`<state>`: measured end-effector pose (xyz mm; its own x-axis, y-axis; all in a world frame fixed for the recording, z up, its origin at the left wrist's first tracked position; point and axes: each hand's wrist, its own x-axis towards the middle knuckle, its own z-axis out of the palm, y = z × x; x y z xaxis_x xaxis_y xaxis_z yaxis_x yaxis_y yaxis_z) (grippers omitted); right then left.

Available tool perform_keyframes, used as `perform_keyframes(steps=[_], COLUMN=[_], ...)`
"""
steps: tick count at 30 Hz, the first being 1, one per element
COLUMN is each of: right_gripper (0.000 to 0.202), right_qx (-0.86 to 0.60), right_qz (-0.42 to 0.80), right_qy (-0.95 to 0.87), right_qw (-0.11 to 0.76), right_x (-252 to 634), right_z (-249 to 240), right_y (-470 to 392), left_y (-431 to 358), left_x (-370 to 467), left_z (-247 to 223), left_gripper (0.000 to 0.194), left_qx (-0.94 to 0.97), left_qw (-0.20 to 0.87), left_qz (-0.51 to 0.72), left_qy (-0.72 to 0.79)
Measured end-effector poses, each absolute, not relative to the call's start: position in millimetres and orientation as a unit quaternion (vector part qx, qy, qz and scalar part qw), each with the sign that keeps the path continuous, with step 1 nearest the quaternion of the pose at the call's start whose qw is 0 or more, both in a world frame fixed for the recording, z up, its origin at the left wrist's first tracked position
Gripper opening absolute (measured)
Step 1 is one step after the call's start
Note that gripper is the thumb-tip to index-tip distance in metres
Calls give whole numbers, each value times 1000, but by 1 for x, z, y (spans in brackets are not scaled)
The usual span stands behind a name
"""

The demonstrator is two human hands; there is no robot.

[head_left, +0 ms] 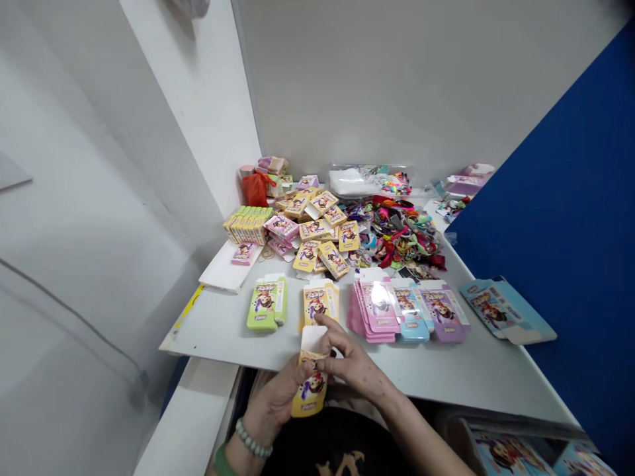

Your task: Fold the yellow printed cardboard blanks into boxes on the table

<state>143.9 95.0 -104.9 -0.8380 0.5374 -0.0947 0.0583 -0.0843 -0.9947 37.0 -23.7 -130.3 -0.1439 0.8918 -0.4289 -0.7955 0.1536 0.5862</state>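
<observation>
- The left hand (280, 393) grips a yellow carton (310, 396) from its left side, thumb on the printed front; a beaded bracelet (254, 439) circles the wrist.
- The right hand (350, 360) closes on the same carton's upper right edge, thumb in front; its other fingertips are partly hidden, so how firmly they press is hard to judge.
- The yellow carton is held upright at the near edge of the table (208, 337), its white top flap raised, in front of the person's body.
- Just beyond, the yellow stack (322, 299) of flat cartons is partly covered by the right fingers and the flap.
- Left of that stack is a green stack (264, 305); to its right stand a pink stack (378, 305), a blue stack (411, 311) and a purple stack (443, 312), close together.
- Light-blue cartons (501, 311) lie at the right edge, beside the blue partition (570, 231).
- Behind the stacks, a heap of yellow boxes (313, 229) meets a tangle of colourful bands (397, 231), crowding the middle.
- Farther back sit a clear tray (347, 182) and a red bag (256, 190).
- On the left, a row of boxes (248, 225) stands behind a white slab (223, 264) bearing a small pink box (244, 253).
</observation>
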Motion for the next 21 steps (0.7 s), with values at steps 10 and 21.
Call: perform_keyframes(steps=[10, 21], right_gripper=[27, 57], right_qx=[-286, -331], right_qz=[730, 765], right_qy=[-586, -495], right_qw=[207, 243], right_x=[136, 146], right_z=[-122, -129], right_y=[86, 83], left_y=[-16, -20], left_x=[35, 44], left_z=[-120, -131], left_gripper=[62, 62], left_qx=[74, 103], left_qw=[450, 351], left_qz=[690, 708], left_qy=[562, 605])
